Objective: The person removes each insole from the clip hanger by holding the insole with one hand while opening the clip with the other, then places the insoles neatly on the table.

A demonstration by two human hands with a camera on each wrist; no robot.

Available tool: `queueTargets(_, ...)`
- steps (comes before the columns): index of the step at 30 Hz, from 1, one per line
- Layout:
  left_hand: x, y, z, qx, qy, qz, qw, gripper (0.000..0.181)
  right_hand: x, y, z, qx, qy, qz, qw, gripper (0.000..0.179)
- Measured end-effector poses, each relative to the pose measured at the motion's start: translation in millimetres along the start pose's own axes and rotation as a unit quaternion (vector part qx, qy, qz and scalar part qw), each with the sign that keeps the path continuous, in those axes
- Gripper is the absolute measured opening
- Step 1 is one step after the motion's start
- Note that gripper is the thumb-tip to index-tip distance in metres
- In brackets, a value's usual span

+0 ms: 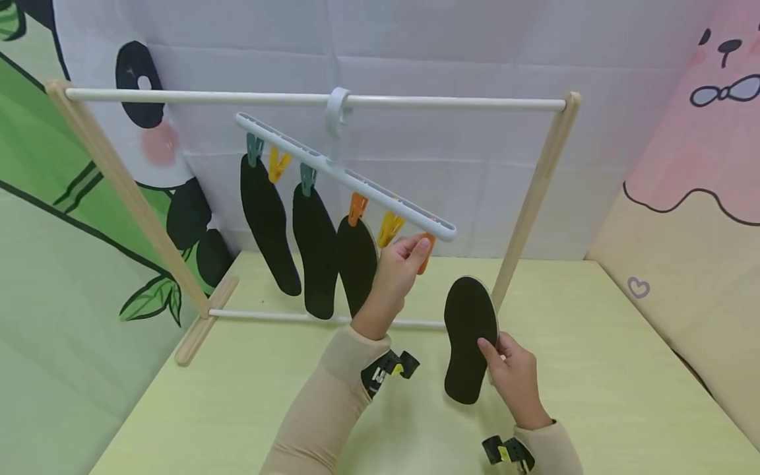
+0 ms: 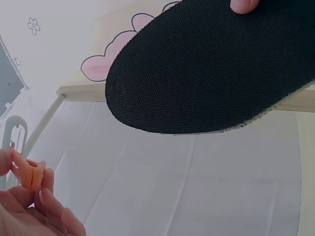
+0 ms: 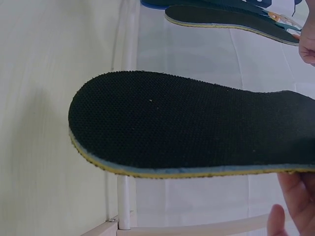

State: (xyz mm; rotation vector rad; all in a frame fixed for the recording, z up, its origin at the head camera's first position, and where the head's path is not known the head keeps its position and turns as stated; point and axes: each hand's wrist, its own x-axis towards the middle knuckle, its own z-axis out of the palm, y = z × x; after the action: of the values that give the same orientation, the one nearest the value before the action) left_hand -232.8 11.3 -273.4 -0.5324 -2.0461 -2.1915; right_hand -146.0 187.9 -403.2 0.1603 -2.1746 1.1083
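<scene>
My left hand (image 1: 396, 280) pinches the orange clothespin (image 1: 426, 253) at the right, lower end of a white clip hanger (image 1: 344, 174). In the left wrist view that orange clothespin (image 2: 30, 173) sits between thumb and fingers. My right hand (image 1: 515, 377) grips a black insole (image 1: 469, 340) by its right edge, thumb on its face, and holds it upright below and right of the hanger's end. The right wrist view shows the insole's (image 3: 187, 123) layered pale edge. Black insoles (image 1: 267, 227) hang from clips further left; one (image 1: 358, 257) is partly hidden behind my left hand.
The hanger hooks over the white top bar (image 1: 451, 102) of a wooden-sided rack (image 1: 540, 191), tilting down to the right. Yellow clips (image 1: 392, 227) hold nothing. A lower bar (image 1: 261, 316) runs just above the pale table (image 1: 594, 369). Printed cloths stand behind and at both sides.
</scene>
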Motion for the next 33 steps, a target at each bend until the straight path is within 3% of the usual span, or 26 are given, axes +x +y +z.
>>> queueTargets(14,3.5,0.8,1.7,0.006,-0.002,0.019,0.9998,0.028,4.1,6,-6,-0.006,0.017,-0.027,0.9995,0.009)
queueTargets(33,0.9,-0.2,1.4,0.004,0.015,0.021,0.9997,0.027,-1.0,8,-11,-0.017,0.008,0.001,0.9998,0.006)
